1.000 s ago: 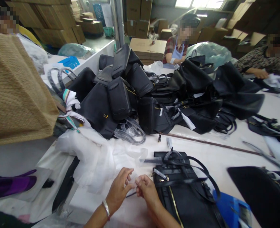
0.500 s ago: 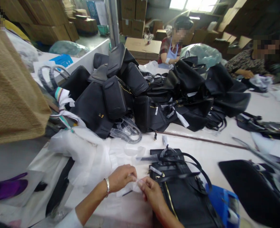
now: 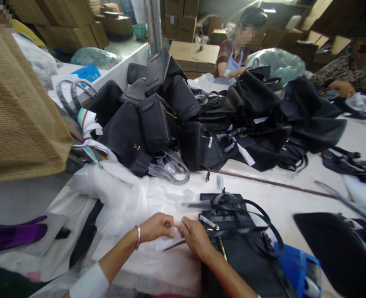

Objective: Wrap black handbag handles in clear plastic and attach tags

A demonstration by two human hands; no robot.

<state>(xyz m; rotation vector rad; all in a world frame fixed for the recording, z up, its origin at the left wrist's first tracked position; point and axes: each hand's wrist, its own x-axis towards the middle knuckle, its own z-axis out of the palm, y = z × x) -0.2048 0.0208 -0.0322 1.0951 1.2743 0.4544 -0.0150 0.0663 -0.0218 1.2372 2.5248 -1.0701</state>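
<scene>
My left hand (image 3: 156,227), with a bracelet at the wrist, is closed in a pinch on a thin, whitish, see-through wrapping sheet (image 3: 175,235). Facing it, my right hand (image 3: 197,238) pinches the same sheet, the fingertips of both hands nearly touching. A narrow black strip (image 3: 174,246) pokes out below the fingers; whether it is joined to the sheet is unclear. Beside and partly under my right forearm lies a black handbag (image 3: 247,260) with a gold zip and loop handles. A plastic-covered strap end (image 3: 198,205) sticks out from its top towards the left.
Black handbags (image 3: 123,136) are heaped across the table's far side. White wrapping sheets (image 3: 117,203) lie to the left. On the right are a blue packet (image 3: 300,265) and a flat black panel (image 3: 331,248). Two people, one in an apron (image 3: 234,62), sit beyond the heap.
Both hands have risen a little and their fingertips have come closer together on the sheet. My view has shifted slightly left. The handbag stays where it lay.
</scene>
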